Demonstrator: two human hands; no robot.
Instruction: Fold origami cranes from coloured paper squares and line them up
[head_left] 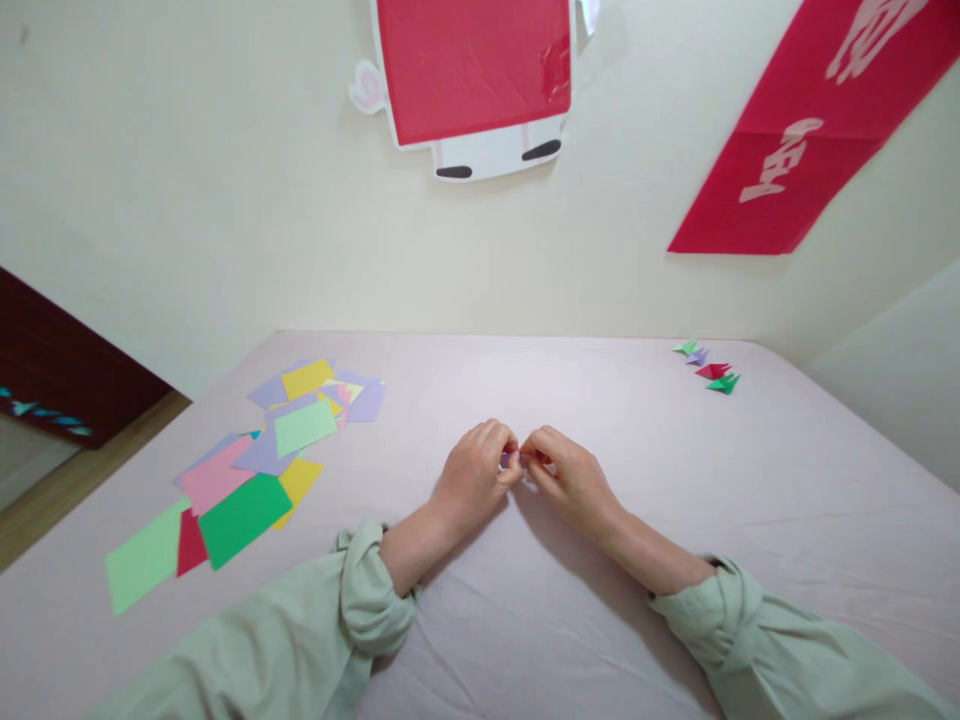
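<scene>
My left hand (476, 465) and my right hand (571, 478) meet over the middle of the table, fingertips almost touching. Both are closed in a pinch, thumbs against bent fingers. Whatever they hold is nearly all hidden; only a tiny purplish patch shows between the fingers, too small to name. To the left lies a loose spread of coloured paper sheets, among them a dark green sheet (246, 520), a pink sheet (219, 476) and a light green sheet (306, 428). Several small folded paper figures stand in a row at the far right, including a red one (713, 371) and a green one (724, 384).
A pale pinkish cloth covers the table (465, 610), with slight wrinkles. Its far edge meets a cream wall (525, 270). On the wall hang a red and white cutout (480, 70) and a red banner (787, 150). A dark brown panel (67, 360) stands beyond the left edge.
</scene>
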